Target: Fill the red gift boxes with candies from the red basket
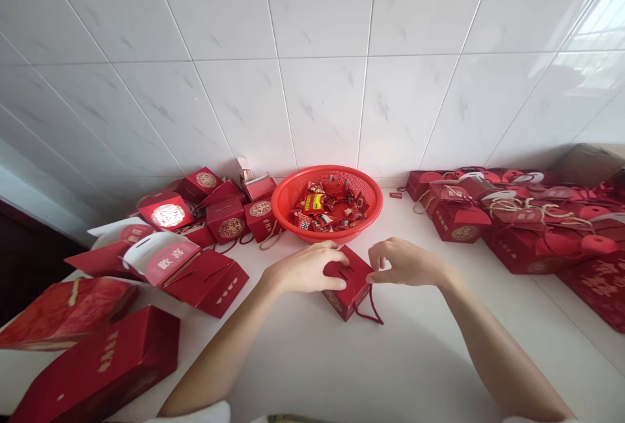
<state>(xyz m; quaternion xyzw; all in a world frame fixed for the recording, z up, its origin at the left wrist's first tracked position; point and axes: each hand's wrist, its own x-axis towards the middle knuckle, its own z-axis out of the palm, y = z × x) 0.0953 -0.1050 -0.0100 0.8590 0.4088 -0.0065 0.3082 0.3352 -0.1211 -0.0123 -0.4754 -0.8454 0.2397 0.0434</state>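
A small red gift box with slots in its top lies on the white table in front of me. Across its top rests my left hand, thumb and fingers bent over the lid and gripping it. My right hand is at the box's right edge, its fingers curled and thumb pressed in. A dark red cord runs from under the right thumb in a loop down to the box's side. Just behind the box stands a red plastic basket holding wrapped sweets.
Several red boxes are heaped at the left, some with open flaps. Larger red boxes lie nearer on that side. Rows of closed red boxes with cords stand at the right. A tiled wall bounds the table at the back.
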